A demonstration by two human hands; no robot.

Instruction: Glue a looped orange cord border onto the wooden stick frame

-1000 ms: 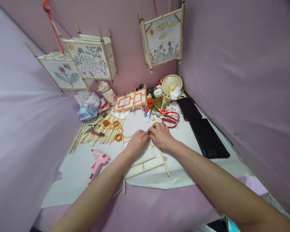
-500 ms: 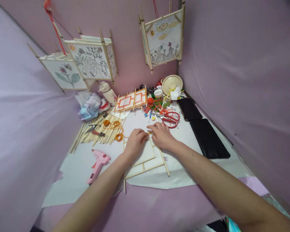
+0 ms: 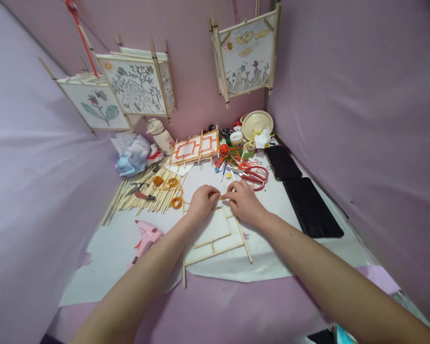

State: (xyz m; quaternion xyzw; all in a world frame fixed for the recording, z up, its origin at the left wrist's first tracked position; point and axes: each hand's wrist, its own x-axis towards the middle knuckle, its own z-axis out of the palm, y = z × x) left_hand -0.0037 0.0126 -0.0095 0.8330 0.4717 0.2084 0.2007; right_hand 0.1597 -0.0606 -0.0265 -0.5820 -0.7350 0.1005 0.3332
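Note:
My left hand (image 3: 202,204) is closed, thumb and fingertips pinching a thin orange cord (image 3: 220,197) at the far bar of a wooden stick frame (image 3: 215,253). Close by on the right, my right hand (image 3: 246,204) has its thumb and forefinger pressed together on the same short piece of cord. The fingers partly cover the cord and the far bar. The frame lies flat on the white sheet, with a smaller rectangle of sticks inside it. From the left hand the cord trails to small orange coils (image 3: 158,181) on a pile of sticks (image 3: 165,193).
A pink glue gun (image 3: 147,236) lies left of my left forearm. Beyond my hands are red-handled scissors (image 3: 261,184), tangled orange cord and a decorated panel (image 3: 186,150). A black phone (image 3: 284,162) and a black flat case (image 3: 311,208) lie right. Lanterns (image 3: 249,57) hang above.
My right hand's raised fingers have come down and closed at the orange cord beside the left fingertips. My left hand has shifted slightly. The frame stays in place; the view has moved a little.

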